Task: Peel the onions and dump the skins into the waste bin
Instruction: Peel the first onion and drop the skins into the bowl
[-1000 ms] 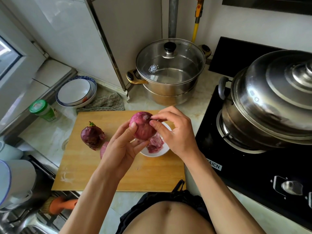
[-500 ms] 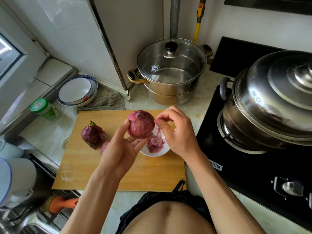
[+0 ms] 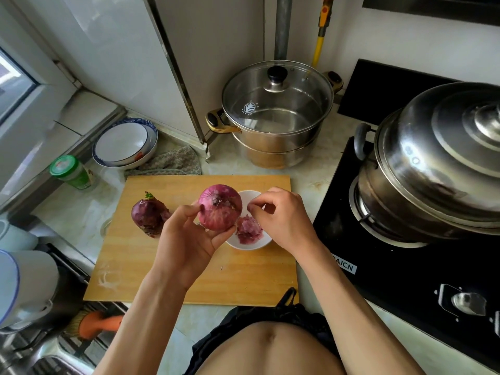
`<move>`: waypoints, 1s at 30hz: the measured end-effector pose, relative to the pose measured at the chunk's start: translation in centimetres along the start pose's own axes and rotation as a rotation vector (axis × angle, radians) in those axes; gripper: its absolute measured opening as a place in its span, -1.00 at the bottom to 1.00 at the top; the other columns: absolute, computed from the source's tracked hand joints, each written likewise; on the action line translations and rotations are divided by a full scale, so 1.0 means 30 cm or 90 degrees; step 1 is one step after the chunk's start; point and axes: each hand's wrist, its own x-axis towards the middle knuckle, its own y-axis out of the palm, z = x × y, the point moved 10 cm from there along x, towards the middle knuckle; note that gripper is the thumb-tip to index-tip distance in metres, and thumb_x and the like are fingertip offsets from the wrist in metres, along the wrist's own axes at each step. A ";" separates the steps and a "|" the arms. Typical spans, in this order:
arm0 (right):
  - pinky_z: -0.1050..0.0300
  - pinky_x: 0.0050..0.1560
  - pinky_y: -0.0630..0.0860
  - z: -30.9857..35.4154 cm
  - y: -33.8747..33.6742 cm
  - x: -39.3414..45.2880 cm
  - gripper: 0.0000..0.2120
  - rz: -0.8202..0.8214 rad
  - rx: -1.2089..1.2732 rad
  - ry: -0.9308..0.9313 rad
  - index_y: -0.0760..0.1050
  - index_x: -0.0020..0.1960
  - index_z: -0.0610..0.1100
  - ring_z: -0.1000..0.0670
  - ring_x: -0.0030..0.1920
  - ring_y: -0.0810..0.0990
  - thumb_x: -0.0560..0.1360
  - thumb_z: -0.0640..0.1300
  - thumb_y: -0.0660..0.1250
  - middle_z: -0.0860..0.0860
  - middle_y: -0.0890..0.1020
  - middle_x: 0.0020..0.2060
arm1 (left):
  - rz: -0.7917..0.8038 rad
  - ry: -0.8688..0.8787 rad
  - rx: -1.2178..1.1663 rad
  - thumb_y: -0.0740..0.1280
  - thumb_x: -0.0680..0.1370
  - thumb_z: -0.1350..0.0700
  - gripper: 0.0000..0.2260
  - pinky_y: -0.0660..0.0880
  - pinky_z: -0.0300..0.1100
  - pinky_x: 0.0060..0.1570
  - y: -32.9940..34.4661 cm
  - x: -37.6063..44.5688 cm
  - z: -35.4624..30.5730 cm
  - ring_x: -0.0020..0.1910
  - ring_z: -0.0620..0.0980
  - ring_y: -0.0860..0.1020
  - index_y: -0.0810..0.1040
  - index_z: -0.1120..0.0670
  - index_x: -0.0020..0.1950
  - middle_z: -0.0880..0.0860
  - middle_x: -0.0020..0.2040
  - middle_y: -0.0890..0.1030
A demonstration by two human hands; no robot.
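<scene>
At the left of the wooden cutting board (image 3: 162, 266) lay a dark, unpeeled onion (image 3: 149, 214) with a green sprout. Just right of it, at frame centre, the left hand (image 3: 189, 239) held a partly peeled onion (image 3: 219, 206) above the board, thumb and fingers curled around its lower half. This onion looked firm and fairly heavy, its bared surface probably slick, so a cupping hold around the widest part seemed best; the dry skin would be thin and brittle, best pinched at a loose edge near the root end. Right of the held onion, a small white bowl (image 3: 250, 197) on the board held a pile of purple skins (image 3: 247, 230). Over the bowl hovered the right hand (image 3: 281, 220), thumb and fingertips drawn together; whether they pinched a scrap was unclear. No waste bin showed.
</scene>
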 end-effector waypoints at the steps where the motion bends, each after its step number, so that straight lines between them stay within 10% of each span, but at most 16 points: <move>1: 0.38 -0.19 0.43 0.000 -0.001 -0.002 -0.96 -0.005 0.000 0.005 0.71 -0.14 -0.12 0.13 -0.23 0.57 0.47 -0.19 0.48 0.06 0.63 -0.22 | -0.003 -0.004 0.002 0.28 0.47 0.12 -0.50 0.68 0.03 0.01 -0.003 0.001 0.003 0.30 0.41 0.56 0.48 0.21 0.41 0.34 0.37 0.55; 12: 0.36 0.07 0.47 0.165 -0.028 -0.021 -0.76 -0.032 0.056 -0.183 0.64 0.13 -0.18 0.11 0.03 0.60 0.47 -0.20 0.48 0.01 0.66 0.02 | -0.048 -0.017 0.026 0.35 0.43 0.14 -0.55 0.69 -0.02 -0.20 0.014 -0.005 0.001 -0.04 0.23 0.71 0.52 0.21 0.31 0.28 0.13 0.63; 30: 0.35 0.03 0.49 0.156 -0.009 -0.012 -0.81 -0.004 0.052 -0.178 0.60 0.06 -0.20 0.11 -0.06 0.58 0.45 -0.28 0.47 -0.01 0.63 -0.06 | -0.085 -0.032 0.050 0.27 0.59 0.17 -0.73 0.71 -0.02 -0.14 0.005 -0.011 0.009 0.01 0.25 0.68 0.56 0.24 0.24 0.33 0.18 0.58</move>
